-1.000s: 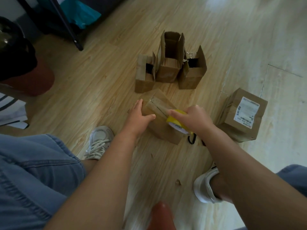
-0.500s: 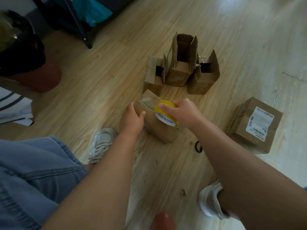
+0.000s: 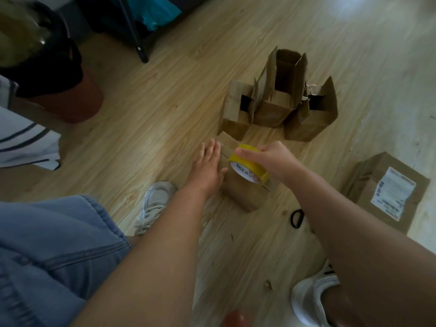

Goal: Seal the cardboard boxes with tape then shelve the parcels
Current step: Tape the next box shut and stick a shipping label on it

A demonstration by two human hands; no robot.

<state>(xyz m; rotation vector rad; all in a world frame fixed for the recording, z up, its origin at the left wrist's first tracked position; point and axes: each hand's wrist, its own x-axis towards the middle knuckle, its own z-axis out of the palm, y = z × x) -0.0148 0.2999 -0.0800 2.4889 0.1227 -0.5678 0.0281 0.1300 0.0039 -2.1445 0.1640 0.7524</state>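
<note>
While your left grip [image 3: 207, 166] lies flat, fingers straight, on the box [image 3: 243, 195], your right grip [image 3: 276, 159] clasps the tape roll [image 3: 258, 170] atop its seam, which runs toward the upper left.

Far side: three open boxes [image 3: 278, 109] stand close beyond the worked box [image 3: 243, 195].
Right: labelled parcel [image 3: 387, 192] nearby; black loop [image 3: 296, 218] lies between.
Left: open floor [image 3: 146, 142].
</note>
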